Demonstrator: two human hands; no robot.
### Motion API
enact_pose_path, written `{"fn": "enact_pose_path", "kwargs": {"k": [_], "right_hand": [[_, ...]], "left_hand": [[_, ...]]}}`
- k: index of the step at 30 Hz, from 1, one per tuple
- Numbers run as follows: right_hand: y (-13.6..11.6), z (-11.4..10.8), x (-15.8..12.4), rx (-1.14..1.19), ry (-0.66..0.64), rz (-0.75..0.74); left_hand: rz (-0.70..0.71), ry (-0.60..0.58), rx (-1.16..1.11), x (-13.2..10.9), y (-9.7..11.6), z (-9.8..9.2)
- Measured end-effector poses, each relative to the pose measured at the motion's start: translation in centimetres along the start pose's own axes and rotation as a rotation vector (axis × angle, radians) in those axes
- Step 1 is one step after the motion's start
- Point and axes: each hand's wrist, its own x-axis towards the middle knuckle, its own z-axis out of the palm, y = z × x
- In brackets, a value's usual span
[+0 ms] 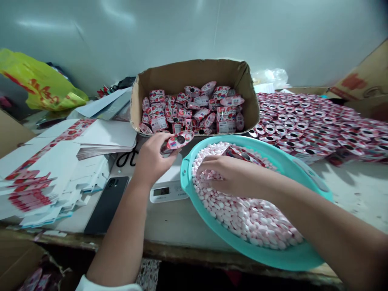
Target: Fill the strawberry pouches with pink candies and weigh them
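My left hand (153, 155) grips a small oval box (181, 140) with a red strawberry print and a dark opening in its top. It holds the box just above a white digital scale (169, 191), whose display digits are too blurred to read. My right hand (216, 174) is down in a turquoise basin (251, 258), fingers curled around some pale pink candies (248, 218). Candies show between its fingers and thumb; the fingertips are partly hidden. Behind this hand, a red printed package (242, 153) lies on the candies.
A cardboard box (194, 68) of printed boxes stands behind the scale. Many open-topped boxes (291, 125) crowd the right side. On the left are flat white cartons (57, 149), a dark phone (107, 205), black scissors handles (125, 158) and a yellow bag (39, 81).
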Motion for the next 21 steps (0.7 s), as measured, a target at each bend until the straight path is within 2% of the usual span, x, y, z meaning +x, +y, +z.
{"fn": "enact_pose_path", "kwargs": {"k": [4, 7, 14, 18, 21], "right_hand": [[-0.2, -0.1, 0.0, -0.050, -0.025, -0.015], [-0.2, 0.0, 0.1, -0.053, -0.006, -0.021], [-0.3, 0.2, 0.2, -0.056, 0.002, -0.005], [-0.4, 0.1, 0.0, -0.026, 0.023, -0.004], [-0.3, 0.1, 0.0, -0.043, 0.010, -0.003]], "left_hand": [[0.176, -0.198, 0.099, -0.2, 0.4, 0.9], [0.235, -0.187, 0.180, -0.3, 0.6, 0.9], [0.205, -0.198, 0.173, -0.3, 1.2, 0.1], [0.174, -0.225, 0.135, -0.3, 1.1, 0.2], [0.203, -0.190, 0.115, -0.3, 1.0, 0.4]]}}
